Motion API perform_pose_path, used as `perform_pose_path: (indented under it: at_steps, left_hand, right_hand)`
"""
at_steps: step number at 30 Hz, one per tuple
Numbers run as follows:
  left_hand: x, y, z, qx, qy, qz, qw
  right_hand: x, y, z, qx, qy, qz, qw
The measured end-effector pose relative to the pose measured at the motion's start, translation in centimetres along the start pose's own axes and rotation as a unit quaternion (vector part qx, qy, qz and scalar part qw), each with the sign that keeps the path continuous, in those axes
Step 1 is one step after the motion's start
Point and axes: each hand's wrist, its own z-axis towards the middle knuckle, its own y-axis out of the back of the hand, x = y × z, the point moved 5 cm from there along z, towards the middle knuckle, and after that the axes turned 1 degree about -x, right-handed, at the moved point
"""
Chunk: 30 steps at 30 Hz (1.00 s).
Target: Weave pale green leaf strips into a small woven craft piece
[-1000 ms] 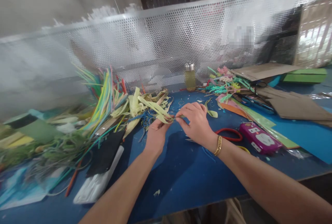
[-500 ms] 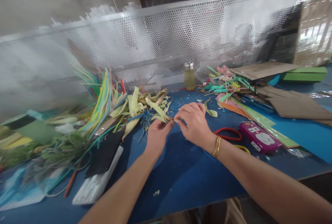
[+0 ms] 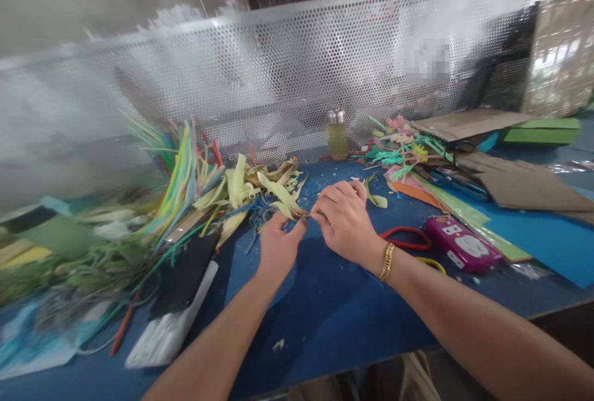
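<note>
Over the blue table (image 3: 325, 308), my left hand (image 3: 278, 246) pinches the base of a pale green piece that looks like corn husk (image 3: 279, 192). Its wide end points up and left, towards a heap of similar husks (image 3: 238, 181). My right hand (image 3: 344, 218), with a gold bracelet at the wrist, is closed in a pinch at the thin brownish end of that piece. The fingertips of both hands are close together, with a short gap between them. Just beyond my right hand lies a loose curl of husk (image 3: 377, 198).
Coloured strips (image 3: 180, 172) and a black phone-like slab (image 3: 185, 277) lie to the left. A lidded glass jar (image 3: 337, 135) stands before a perforated metal screen (image 3: 288, 67). On the right are a purple box-shaped device (image 3: 464, 246), a red loop (image 3: 408, 238) and cardboard (image 3: 533, 184).
My fingertips have drawn slightly apart, and more of the brownish end shows between them. The left hand has shifted a little down and left. Both hands keep their pinch.
</note>
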Motion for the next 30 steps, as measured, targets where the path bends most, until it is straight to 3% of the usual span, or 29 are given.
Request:
perform_pose_path:
  at_steps: [4, 12, 22, 27, 30]
  left_hand:
    - [-0.1, -0.1, 0.0, 0.007, 0.0, -0.023, 1.0]
    - [-0.1, -1.3, -0.2, 0.053, 0.066, -0.177, 0.981]
    - [-0.1, -0.3, -0.1, -0.013, 0.037, -0.081, 0.996]
    - [-0.5, 0.3, -0.4, -0.035, -0.014, 0.031, 0.999]
    - [-0.7, 0.1, -0.4, -0.018, -0.018, 0.058, 0.998]
  right_hand:
    - [-0.2, 0.0, 0.0, -0.003, -0.008, 0.007, 1.0]
    - [-1.7, 0.1, 0.2, -0.024, -0.053, 0.047, 0.997]
    - [-0.7, 0.7, 0.0, -0.059, -0.009, 0.039, 0.997]
    - [0.9, 0.0, -0.3, -0.036, 0.01, 0.031, 0.999]
    - [1.1, -0.4, -0.4, -0.013, -0.001, 0.037, 0.999]
